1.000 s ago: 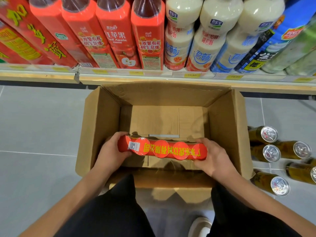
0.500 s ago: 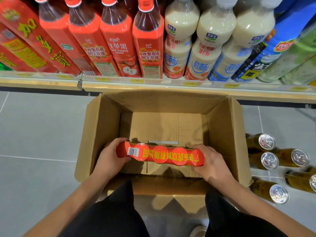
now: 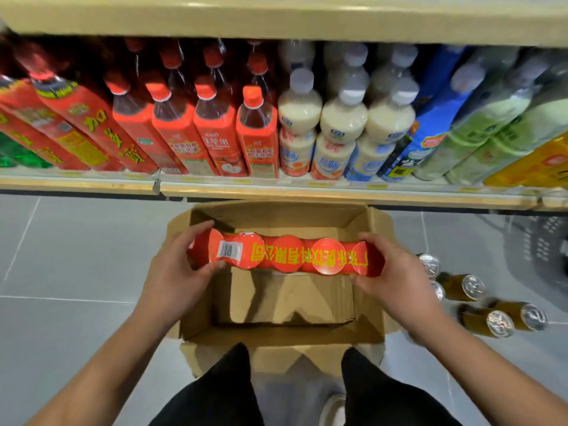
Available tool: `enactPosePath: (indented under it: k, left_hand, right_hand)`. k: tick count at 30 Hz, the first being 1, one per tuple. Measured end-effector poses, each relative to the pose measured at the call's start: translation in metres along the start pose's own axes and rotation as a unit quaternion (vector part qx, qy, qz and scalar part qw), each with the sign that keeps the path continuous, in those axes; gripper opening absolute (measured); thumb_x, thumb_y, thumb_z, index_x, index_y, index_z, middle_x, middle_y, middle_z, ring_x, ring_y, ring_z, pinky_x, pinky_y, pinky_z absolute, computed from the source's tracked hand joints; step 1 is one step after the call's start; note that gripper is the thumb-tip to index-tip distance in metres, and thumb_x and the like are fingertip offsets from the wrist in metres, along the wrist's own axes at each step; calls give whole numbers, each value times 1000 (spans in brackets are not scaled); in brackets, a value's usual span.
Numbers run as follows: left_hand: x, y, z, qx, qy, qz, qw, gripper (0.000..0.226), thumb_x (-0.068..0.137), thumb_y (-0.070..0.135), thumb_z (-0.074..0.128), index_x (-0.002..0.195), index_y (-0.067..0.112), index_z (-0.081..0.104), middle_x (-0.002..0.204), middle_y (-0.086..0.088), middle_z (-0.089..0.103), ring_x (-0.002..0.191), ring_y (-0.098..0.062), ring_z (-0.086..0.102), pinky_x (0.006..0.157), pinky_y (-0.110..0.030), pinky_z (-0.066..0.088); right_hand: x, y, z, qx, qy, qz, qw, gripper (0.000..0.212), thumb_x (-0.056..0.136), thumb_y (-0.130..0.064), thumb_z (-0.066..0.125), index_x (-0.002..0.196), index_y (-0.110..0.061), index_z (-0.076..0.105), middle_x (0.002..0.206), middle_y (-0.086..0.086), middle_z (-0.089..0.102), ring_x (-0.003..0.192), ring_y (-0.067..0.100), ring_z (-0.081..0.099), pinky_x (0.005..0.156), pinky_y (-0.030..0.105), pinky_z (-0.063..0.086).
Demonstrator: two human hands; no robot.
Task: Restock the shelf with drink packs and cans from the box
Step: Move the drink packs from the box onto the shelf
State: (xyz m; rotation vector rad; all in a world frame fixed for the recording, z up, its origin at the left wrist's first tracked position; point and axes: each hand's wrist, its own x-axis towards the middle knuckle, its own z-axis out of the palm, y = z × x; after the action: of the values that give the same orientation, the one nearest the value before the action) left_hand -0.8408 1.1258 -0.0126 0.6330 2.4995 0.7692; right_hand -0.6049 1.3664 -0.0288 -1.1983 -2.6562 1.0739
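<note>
A red shrink-wrapped drink pack [image 3: 285, 255] with yellow lettering and a barcode label hangs level above the open cardboard box [image 3: 373, 302]. My left hand [image 3: 176, 269] grips its left end and my right hand [image 3: 396, 276] grips its right end. The box stands on the floor below the shelf [image 3: 276, 192] and its bottom looks bare. Several dark cans [image 3: 488, 321] with silver tops lie on the floor to the right of the box.
The shelf holds red apple-drink bottles [image 3: 215, 133], white milk-drink bottles [image 3: 341, 133], blue and pale green bottles at the right. An upper shelf board [image 3: 276, 23] runs above them. A grey basket [image 3: 541, 253] stands at the far right. My knees are below the box.
Both hands have lifted the red pack up out of the box toward the shelf. The view has tilted upward, so more of the shelf and the upper board shows.
</note>
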Motion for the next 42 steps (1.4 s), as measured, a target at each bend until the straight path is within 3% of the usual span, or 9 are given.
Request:
enactPosePath:
  k: [2,6,12,16,22,26,30,37,42]
  left_hand:
    - [-16,42,-46,-21,21,27,999,70,80,31,80,141,40,47,137,4,51,121,-13,48,88,-32,52]
    - [-53,136,-147,-73,73,88,991,69,79,27,82,139,40,50,134,8,50,115,-11,50,88,-29,52]
    - [-100,285,-313,-130,126,146,973,63,80,27,80,138,34,54,131,13,54,111,-3,56,90,-30,56]
    - [-132,381,-409,-210,145,173,951,58,82,17,78,130,39,55,123,11,58,87,4,67,61,-9,53]
    - [-177,489,-522,-271,186,239,914,56,81,21,77,130,37,56,132,5,58,106,11,58,77,-3,46]
    - [-207,533,-572,-304,202,275,889,57,78,32,77,131,37,57,127,17,61,107,13,59,85,-7,48]
    - [-240,559,-599,-290,228,286,884,52,82,37,76,129,47,55,118,30,58,103,21,53,78,-13,46]
    - [-272,580,-613,-270,247,282,887,46,83,47,73,124,55,53,109,42,51,95,32,45,77,-18,46]
    - [-276,593,-611,-268,262,274,886,48,83,46,74,126,50,54,114,30,57,101,19,53,80,-21,48]
  right_hand:
    - [-10,-33,-51,6,10,4,1000,74,69,-14,92,137,-25,63,114,-7,67,102,12,62,80,-5,32]
    - [-37,-109,-164,46,54,-2,997,75,69,-20,92,137,-32,63,116,-7,69,101,11,64,89,23,48]
    - [-83,-240,-360,149,108,-38,982,72,68,-23,94,130,-39,61,113,-28,60,97,-21,56,77,-3,41]
    - [-113,-317,-470,206,158,-70,963,64,60,-38,93,114,-52,62,109,-26,69,103,-7,63,87,11,48]
    - [-158,-406,-599,264,238,-120,927,75,47,-70,88,116,-51,65,112,-20,72,107,10,68,92,35,56]
    - [-193,-448,-656,309,264,-156,900,71,50,-60,91,116,-43,69,109,-22,73,102,3,70,80,20,56]
    - [-224,-470,-684,342,279,-172,880,66,52,-50,90,116,-48,71,108,-19,75,105,10,71,83,35,58]
    - [-248,-484,-706,392,281,-189,855,61,52,-43,89,112,-42,74,106,-17,77,102,8,72,76,30,60]
    - [-244,-481,-718,384,289,-194,855,67,54,-47,89,118,-42,72,109,-14,76,97,5,73,82,35,59]
